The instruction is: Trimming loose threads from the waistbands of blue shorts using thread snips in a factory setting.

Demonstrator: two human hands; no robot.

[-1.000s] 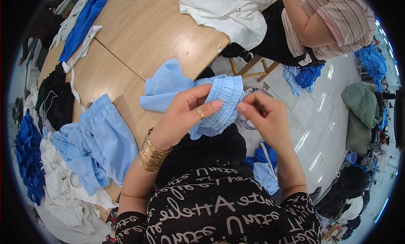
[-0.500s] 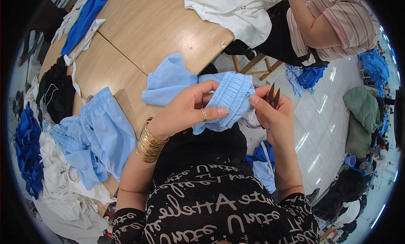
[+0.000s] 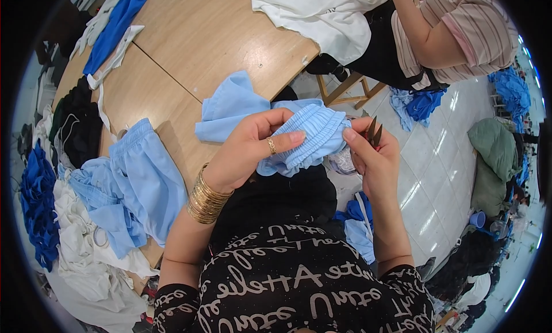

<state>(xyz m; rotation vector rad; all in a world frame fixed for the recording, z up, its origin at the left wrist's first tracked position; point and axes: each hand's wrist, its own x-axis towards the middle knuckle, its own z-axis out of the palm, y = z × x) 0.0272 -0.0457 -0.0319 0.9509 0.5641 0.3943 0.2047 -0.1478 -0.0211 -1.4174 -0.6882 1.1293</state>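
Both hands hold a pair of light blue elastic-waist shorts [image 3: 316, 138] over my lap, with the gathered waistband turned up. My left hand [image 3: 256, 140] grips the band with its thumb on top; its other fingers are partly hidden in the cloth. At the band's right edge, my right hand [image 3: 376, 149] pinches the fabric between thumb and forefinger. Dark pointed blades of small thread snips [image 3: 375, 131] stick up from the same hand, their handle mostly hidden. A light blue cloth part [image 3: 233, 106], seemingly of the same shorts, rests on the table edge.
On the wooden table [image 3: 213, 39], more light blue shorts [image 3: 146, 178] lie at the left, beside white cloth [image 3: 86, 247] and a royal blue heap [image 3: 39, 201]. A person in a striped top [image 3: 454, 34] sits far right near white fabric [image 3: 322, 16]. Blue garments [image 3: 420, 106] lie on the tiled floor.
The waistband has tilted and shifted slightly to the left and down between my hands. My left hand has turned a little with it; my right hand keeps its pinch and the snips.
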